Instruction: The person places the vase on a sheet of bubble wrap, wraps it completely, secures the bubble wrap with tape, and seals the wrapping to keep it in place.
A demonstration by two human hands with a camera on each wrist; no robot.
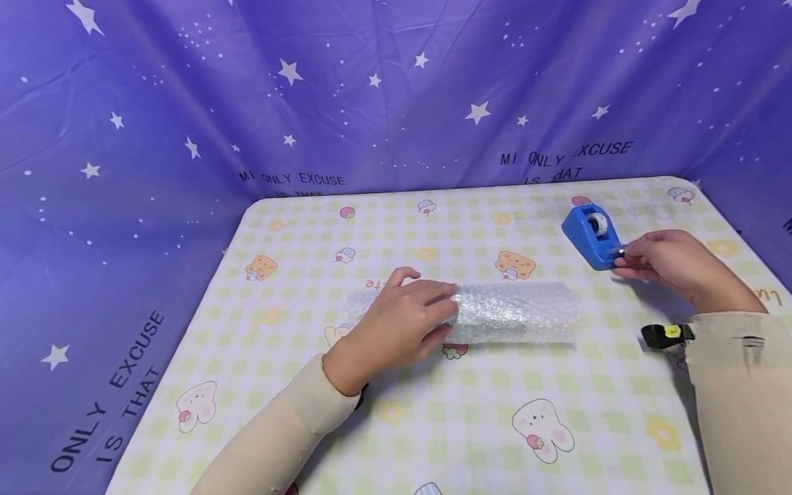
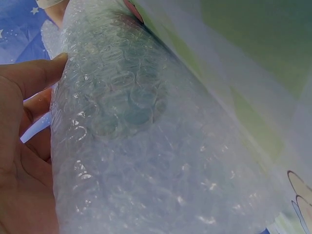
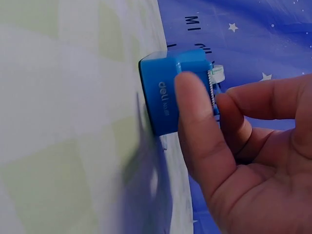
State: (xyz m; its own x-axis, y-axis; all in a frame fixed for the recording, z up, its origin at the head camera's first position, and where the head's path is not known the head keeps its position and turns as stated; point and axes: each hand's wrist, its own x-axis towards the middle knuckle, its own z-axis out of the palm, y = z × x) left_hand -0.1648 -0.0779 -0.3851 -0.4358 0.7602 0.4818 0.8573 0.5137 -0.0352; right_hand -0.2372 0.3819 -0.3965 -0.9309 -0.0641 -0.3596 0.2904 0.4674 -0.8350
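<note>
A roll of clear bubble wrap (image 1: 513, 313) lies crosswise on the table, with something greenish (image 2: 136, 107) faintly visible inside. My left hand (image 1: 402, 316) rests on its left part, fingers spread over the top. In the left wrist view a fingertip (image 2: 59, 59) touches the wrap. At the far right stands a blue tape dispenser (image 1: 590, 237) with a small roll of tape (image 1: 597, 223) in it. My right hand (image 1: 677, 268) is at its cutter end and pinches the tape there; the tape's end is mostly hidden by the fingers. The toothed cutter (image 3: 212, 87) shows beside the index finger.
A checked cloth (image 1: 297, 385) with cartoon prints covers the table. Behind and to the left hangs a purple curtain (image 1: 371, 124) with stars and lettering. A black strap piece (image 1: 665, 335) sticks out from the right sleeve.
</note>
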